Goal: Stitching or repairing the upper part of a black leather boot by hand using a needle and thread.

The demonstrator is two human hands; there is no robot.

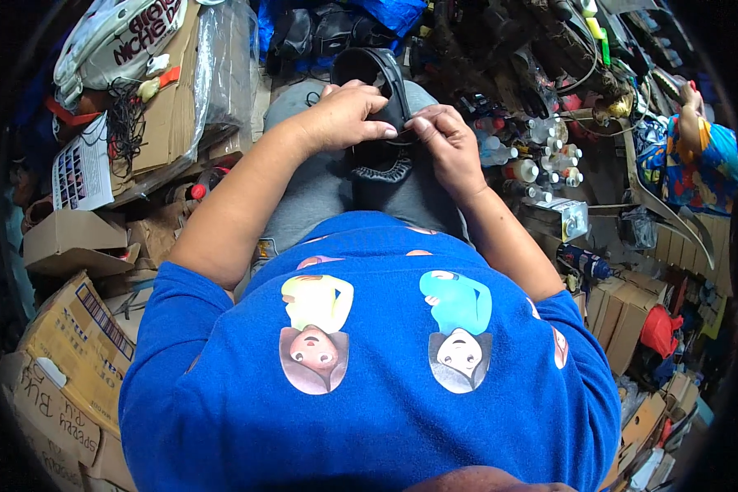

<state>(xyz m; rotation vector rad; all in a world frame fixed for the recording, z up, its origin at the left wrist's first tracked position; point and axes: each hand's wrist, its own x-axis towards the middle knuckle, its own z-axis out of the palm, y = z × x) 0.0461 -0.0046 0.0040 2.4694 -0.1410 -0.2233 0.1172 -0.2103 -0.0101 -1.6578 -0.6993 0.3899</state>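
Note:
A black shoe (397,80) lies across my lap, its sole edge curving up toward the far side. My left hand (346,116) is closed over the shoe's left side, fingers reaching into it and thumb pointing right. At the shoe's right edge, my right hand (449,146) has thumb and fingertips pinched together. Whatever sits in that pinch is too small to make out. A dark, ridged grey-edged part (383,170) shows below my hands, over my grey trousers (299,193).
Cardboard boxes (74,242) and flat cardboard under clear plastic (221,78) stand at left. Several small bottles (541,168) crowd the right, near a metal tin (562,217) and a curved blade (681,221). At far right, another person's colourful clothing (705,168) shows.

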